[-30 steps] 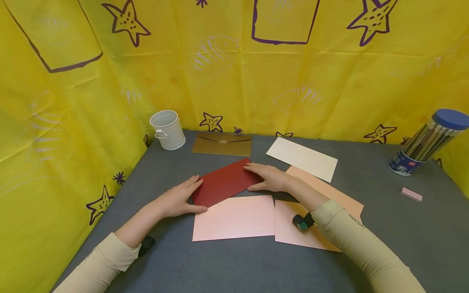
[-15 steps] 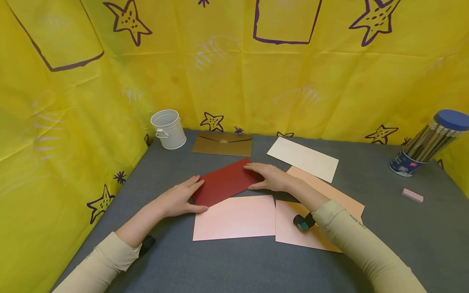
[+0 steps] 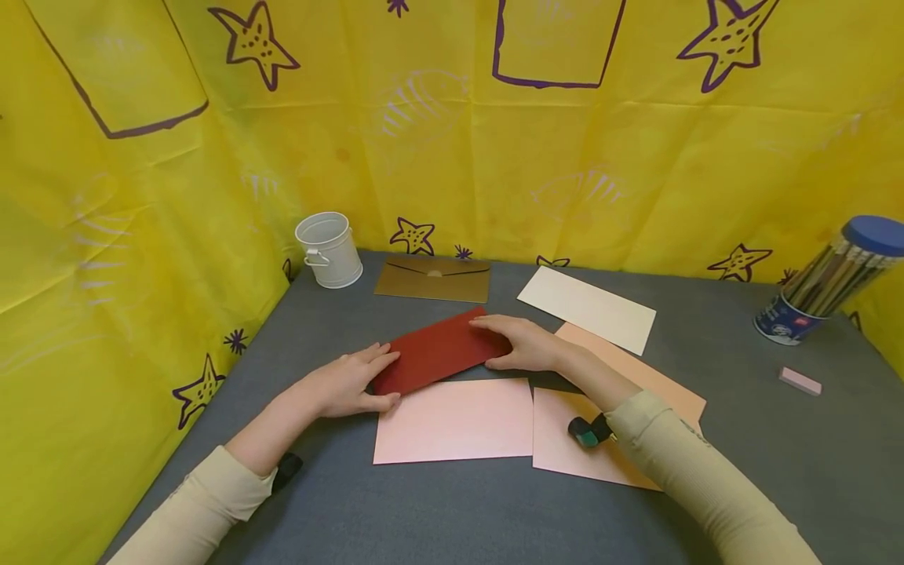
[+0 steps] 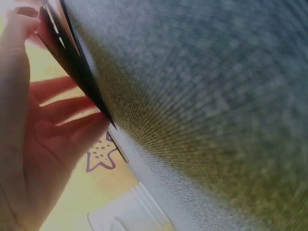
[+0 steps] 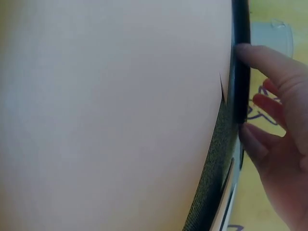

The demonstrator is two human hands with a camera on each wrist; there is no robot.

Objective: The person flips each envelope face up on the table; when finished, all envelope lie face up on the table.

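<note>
A red envelope [image 3: 434,349] lies at a slant in the middle of the head view, its near edge by a pale pink envelope [image 3: 455,424]. My left hand [image 3: 348,384] holds its left end, thumb at the near corner and fingers along the far side. At the right end, my right hand [image 3: 523,344] holds it between thumb and fingers. From the left wrist, the red envelope [image 4: 72,67] shows edge-on and tilted off the dark table, between thumb and fingertips. The right wrist view shows its dark edge [image 5: 241,86] between thumb and fingers.
Behind lies a gold envelope [image 3: 432,280], beside a white bucket [image 3: 330,255]. To the right are a cream envelope [image 3: 589,308], a peach envelope [image 3: 650,373] and another pink envelope [image 3: 558,435] under my forearm. Farther right stand a pencil tin [image 3: 791,318] and an eraser [image 3: 800,381].
The red envelope's near left corner has shifted slightly away from me, and the envelope looks a little more tilted. Both hands keep their hold; the head view has drifted slightly.
</note>
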